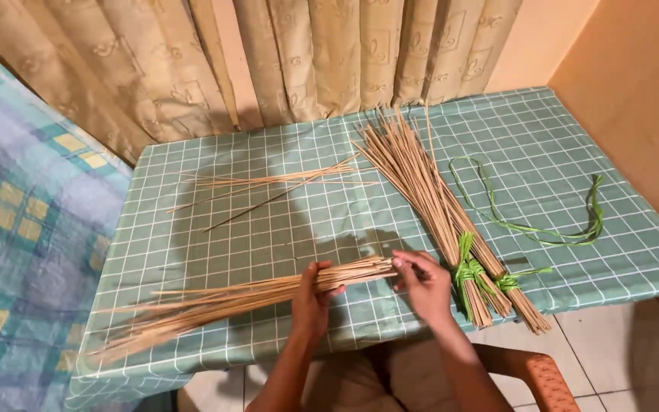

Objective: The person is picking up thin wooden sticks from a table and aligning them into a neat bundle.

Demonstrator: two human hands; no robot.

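Head view shows the left hand (310, 299) closed around a loose sheaf of thin sticks (215, 303) lying across the near edge of the bench (284, 229), its grip wrapped near the sheaf's right end. The right hand (423, 284) pinches that end with its fingertips. Just right of it lie tied stick bundles (429, 191) bound with green ribbon (467, 268); a few loose sticks (268, 185) and a green strip (551, 229) lie farther back.
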